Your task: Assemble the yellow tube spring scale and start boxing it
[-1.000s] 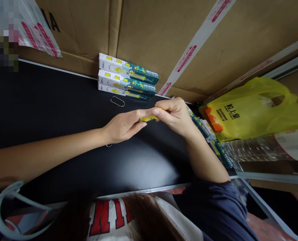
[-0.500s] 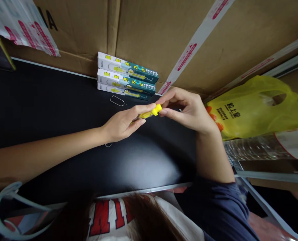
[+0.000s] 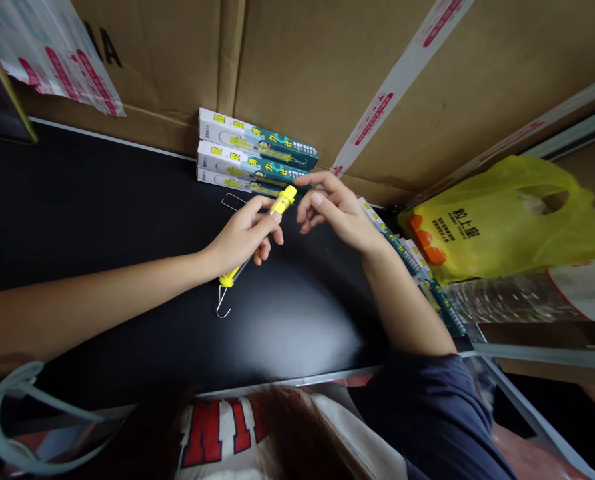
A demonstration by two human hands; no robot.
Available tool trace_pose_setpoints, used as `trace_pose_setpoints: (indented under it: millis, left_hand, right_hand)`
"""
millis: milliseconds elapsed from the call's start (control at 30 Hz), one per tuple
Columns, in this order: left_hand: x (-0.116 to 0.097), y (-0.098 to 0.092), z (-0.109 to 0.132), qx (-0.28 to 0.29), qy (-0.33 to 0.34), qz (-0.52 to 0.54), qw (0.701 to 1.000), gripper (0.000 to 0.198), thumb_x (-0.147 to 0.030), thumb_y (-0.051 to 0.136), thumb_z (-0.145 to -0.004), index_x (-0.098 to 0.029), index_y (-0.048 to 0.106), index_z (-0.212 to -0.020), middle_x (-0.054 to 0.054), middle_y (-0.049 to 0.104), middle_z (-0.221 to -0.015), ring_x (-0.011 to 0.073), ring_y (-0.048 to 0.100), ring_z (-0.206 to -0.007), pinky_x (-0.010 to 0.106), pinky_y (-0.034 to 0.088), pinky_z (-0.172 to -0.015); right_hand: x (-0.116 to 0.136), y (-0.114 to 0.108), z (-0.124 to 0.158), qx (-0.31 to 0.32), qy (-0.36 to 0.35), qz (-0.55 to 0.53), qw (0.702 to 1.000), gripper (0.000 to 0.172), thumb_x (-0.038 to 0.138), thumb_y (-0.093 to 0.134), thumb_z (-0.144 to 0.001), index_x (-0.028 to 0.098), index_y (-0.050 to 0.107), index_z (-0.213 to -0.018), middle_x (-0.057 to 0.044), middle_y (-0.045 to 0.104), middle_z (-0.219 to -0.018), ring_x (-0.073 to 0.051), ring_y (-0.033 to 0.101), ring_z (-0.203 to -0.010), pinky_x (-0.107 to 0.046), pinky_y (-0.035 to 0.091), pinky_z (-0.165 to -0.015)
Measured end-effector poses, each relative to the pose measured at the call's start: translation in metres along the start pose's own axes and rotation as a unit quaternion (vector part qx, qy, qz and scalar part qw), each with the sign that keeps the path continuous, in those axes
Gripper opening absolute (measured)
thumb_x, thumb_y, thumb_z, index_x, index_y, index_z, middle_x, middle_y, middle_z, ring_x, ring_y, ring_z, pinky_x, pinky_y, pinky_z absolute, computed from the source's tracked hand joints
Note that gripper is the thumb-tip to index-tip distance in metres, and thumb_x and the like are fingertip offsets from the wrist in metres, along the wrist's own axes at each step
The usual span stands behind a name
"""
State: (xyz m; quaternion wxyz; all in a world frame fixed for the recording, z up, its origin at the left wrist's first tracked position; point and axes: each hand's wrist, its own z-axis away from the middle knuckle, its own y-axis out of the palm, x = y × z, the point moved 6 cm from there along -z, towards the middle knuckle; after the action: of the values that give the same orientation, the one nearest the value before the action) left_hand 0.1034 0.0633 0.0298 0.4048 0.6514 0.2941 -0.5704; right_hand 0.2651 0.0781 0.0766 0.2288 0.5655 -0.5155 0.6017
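Note:
My left hand (image 3: 245, 233) is closed round a slim yellow spring scale (image 3: 283, 199); its yellow top sticks out above my fingers and its metal hook (image 3: 222, 305) hangs below my wrist over the black table (image 3: 102, 200). My right hand (image 3: 330, 210) hovers just right of the scale's top, fingers loosely spread, holding nothing. Behind both hands, three white-and-teal boxes (image 3: 252, 157) are stacked against a cardboard wall. A loose wire hook (image 3: 231, 199) lies on the table by the stack.
Large cardboard cartons (image 3: 327, 73) with printed tape close off the back. More teal boxes (image 3: 412, 263) lie in a row under my right forearm. At right sit a yellow plastic bag (image 3: 507, 217) and a clear plastic bottle (image 3: 507, 297).
My right hand has let go of the scale's yellow top and drawn slightly away. My left hand tilted the scale more upright and shifted left, so the hook now shows below it.

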Motion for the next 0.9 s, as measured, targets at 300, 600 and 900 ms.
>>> trace_pose_setpoints:
  millis: [300,600,900]
  left_hand:
    - [0.006,0.005,0.002,0.068,-0.007,-0.009,0.998,0.019,-0.037,0.058,-0.105,-0.021,0.048,-0.099,-0.008,0.063,-0.067,0.0029,0.047,-0.031,0.013,0.031,-0.029]
    - [0.004,0.008,0.005,0.067,-0.012,-0.031,0.997,0.011,-0.024,0.052,-0.107,-0.022,0.046,-0.098,-0.010,0.060,-0.063,0.0020,0.044,-0.029,0.013,0.028,-0.028]
    - [-0.008,-0.018,-0.009,-0.057,-0.020,0.036,0.997,0.012,-0.030,0.055,-0.105,-0.022,0.048,-0.099,-0.009,0.061,-0.061,0.0046,0.046,-0.030,0.015,0.033,-0.031]
  right_hand:
    - [-0.012,0.014,-0.005,0.010,0.011,-0.059,0.998,0.045,0.055,0.081,-0.087,0.019,0.066,-0.110,0.001,0.067,-0.088,-0.008,0.065,-0.070,-0.020,0.065,-0.066]
    - [-0.008,0.014,-0.003,0.026,-0.001,-0.051,0.998,0.044,0.055,0.080,-0.087,0.019,0.065,-0.108,-0.001,0.069,-0.094,-0.008,0.066,-0.073,-0.021,0.065,-0.068]
    - [-0.023,0.011,-0.006,-0.026,-0.037,0.079,0.996,0.054,0.063,0.057,-0.100,0.026,0.052,-0.140,0.001,0.068,-0.091,-0.013,0.065,-0.076,-0.023,0.059,-0.068]
